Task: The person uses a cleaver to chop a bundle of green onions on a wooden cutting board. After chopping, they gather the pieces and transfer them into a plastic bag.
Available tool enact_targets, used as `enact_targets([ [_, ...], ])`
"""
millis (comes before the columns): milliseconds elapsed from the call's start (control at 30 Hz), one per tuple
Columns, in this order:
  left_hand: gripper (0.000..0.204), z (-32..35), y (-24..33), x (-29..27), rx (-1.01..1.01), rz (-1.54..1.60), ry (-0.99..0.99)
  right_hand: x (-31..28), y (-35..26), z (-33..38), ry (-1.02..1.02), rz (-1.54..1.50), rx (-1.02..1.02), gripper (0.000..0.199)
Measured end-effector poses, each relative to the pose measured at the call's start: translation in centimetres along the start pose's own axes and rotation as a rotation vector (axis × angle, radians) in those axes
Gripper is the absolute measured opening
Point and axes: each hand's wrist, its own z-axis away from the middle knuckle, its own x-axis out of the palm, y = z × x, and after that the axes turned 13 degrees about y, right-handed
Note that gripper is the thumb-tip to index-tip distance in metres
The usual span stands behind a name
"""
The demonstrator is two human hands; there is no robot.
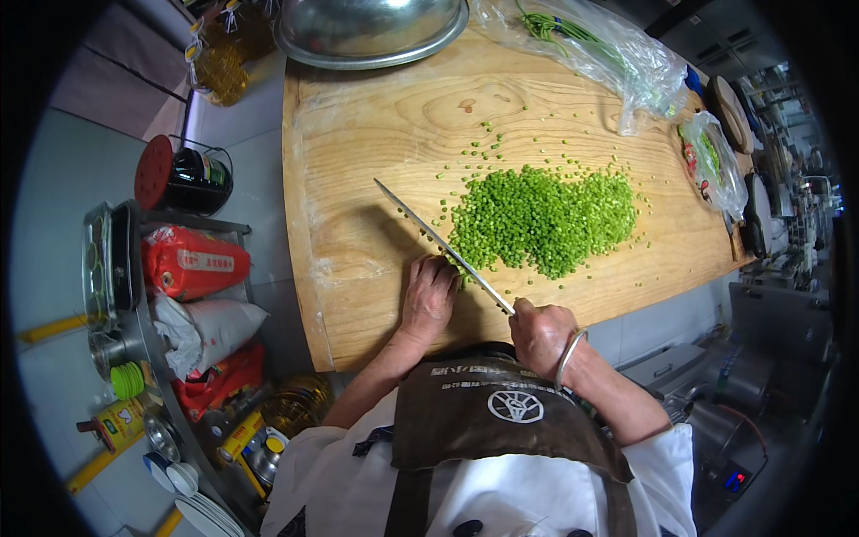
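My right hand is wrapped round the handle of a kitchen knife. The blade slants up and to the left over the wooden board, and a few green bits cling to it. Against the blade's left side, my left hand is closed with its fingers curled under. A little green shows at its fingertips, but what it holds is mostly hidden. Just right of the blade lies a wide pile of finely chopped green stalks, with loose pieces scattered beyond it on the board.
A steel bowl rests upside down at the board's far left. Far right, a clear plastic bag holds long green stalks; another bag sits below it. Left stands a shelf with a red package and a dark jug.
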Motion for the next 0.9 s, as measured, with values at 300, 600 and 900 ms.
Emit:
enact_targets([
  [300, 0.02, -0.3, 0.2, -0.2, 0.005, -0.009, 0.0, -0.4, -0.1, -0.2, -0.046, 0.012, 0.005, 0.012],
  [600, 0.021, -0.3, 0.3, -0.6, -0.034, 0.0, -0.041, 0.0, 0.2, -1.2, -0.169, 0.059, 0.04, 0.012],
  [900, 0.021, -0.1, 0.1, -0.6, -0.014, 0.023, -0.037, 3.3, 2.2, -3.1, -0.101, -0.064, 0.02, 0.008],
])
